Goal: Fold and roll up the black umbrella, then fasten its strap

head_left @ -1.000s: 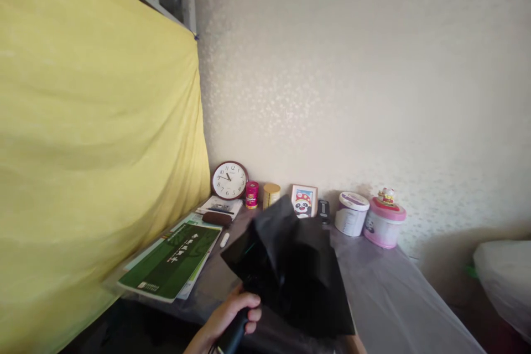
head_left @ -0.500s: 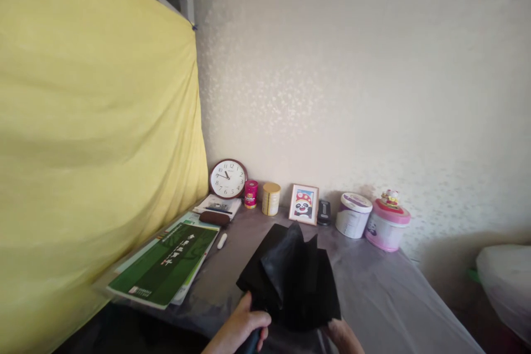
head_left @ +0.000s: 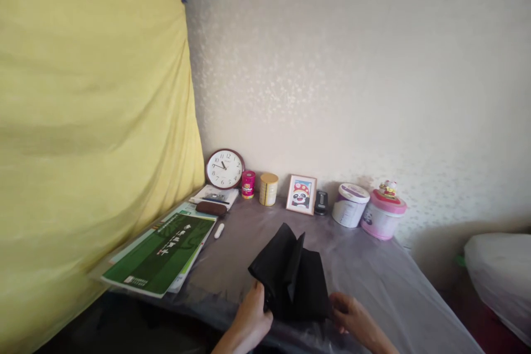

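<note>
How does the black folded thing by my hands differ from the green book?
The black folded thing is plain black; the green book has white lettering on green. The black folded thing has raised flaps, while the green book lies flat. The left hand holds the black folded thing; no hand touches the green book.

1. The left hand (head_left: 251, 315) grips the lower left end of a black, loosely pleated fabric bundle (head_left: 309, 285).
2. The right hand (head_left: 354, 315), fingers curled, is at the bundle's lower right corner; contact is unclear.
3. Both are above a grey, cloth-covered table (head_left: 369, 282).
4. At left lies a green paper booklet with white characters (head_left: 160, 257); a brown oblong case (head_left: 211, 208) lies by its far end.
5. Along the patterned pale wall (head_left: 352, 66) stand a round, white-faced clock (head_left: 225, 168), a pink cylindrical tin (head_left: 248, 185) and a framed panda picture (head_left: 301, 194).
6. A yellow cloth curtain (head_left: 95, 121) hangs at left.
</note>
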A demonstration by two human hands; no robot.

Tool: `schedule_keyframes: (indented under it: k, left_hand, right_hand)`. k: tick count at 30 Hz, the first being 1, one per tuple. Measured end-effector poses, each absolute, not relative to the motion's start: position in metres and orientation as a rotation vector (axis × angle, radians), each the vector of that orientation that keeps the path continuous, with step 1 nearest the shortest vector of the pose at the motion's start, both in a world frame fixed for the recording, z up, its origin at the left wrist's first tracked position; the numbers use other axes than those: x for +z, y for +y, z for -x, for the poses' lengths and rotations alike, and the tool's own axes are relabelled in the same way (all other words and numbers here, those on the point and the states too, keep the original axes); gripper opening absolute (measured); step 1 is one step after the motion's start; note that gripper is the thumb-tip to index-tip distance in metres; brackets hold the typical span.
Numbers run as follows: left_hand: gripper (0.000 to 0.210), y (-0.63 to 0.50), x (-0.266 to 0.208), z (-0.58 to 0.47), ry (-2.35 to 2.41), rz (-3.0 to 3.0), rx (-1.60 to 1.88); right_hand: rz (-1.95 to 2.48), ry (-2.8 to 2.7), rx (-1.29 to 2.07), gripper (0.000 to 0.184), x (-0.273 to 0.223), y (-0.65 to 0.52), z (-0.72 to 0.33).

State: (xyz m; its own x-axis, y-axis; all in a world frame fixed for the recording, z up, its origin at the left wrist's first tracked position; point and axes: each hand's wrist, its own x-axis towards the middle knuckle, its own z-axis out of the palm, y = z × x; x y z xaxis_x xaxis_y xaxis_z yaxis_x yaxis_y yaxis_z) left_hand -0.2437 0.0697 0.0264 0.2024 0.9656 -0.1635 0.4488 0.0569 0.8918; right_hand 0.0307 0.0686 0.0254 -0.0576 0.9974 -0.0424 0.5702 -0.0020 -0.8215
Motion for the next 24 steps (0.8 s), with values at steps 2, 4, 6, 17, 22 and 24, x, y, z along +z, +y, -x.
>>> schedule_keyframes:
  k: [2,4,6,17,22,24]
  left_hand:
    - [0.068,0.069,0.023,0.242,1.527,-1.693,0.624]
    - [0.066,0.068,0.020,0.241,1.581,-1.768,0.551]
    - [0.064,0.067,0.019,0.243,1.601,-1.811,0.500]
    - [0.075,0.054,0.025,0.261,1.256,-1.432,0.597]
    - [0.072,0.054,0.019,0.248,1.396,-1.816,0.675]
    - [0.072,0.054,0.018,0.244,1.450,-1.915,0.615]
  right_hand:
    - [1.642,-1.708,0.939,0.015,0.022,0.062,-0.043]
    - [1.684,-1.697,0.930,0.016,0.018,0.056,-0.052]
    - [1.742,-1.673,0.874,0.018,0.013,0.051,-0.058]
    - [1.738,-1.431,0.456,0.033,0.037,0.055,-0.056]
    - [1.545,-1.572,0.340,0.034,0.083,0.070,-0.011]
    - [1.457,-1.732,0.308,0.031,0.094,0.077,0.009]
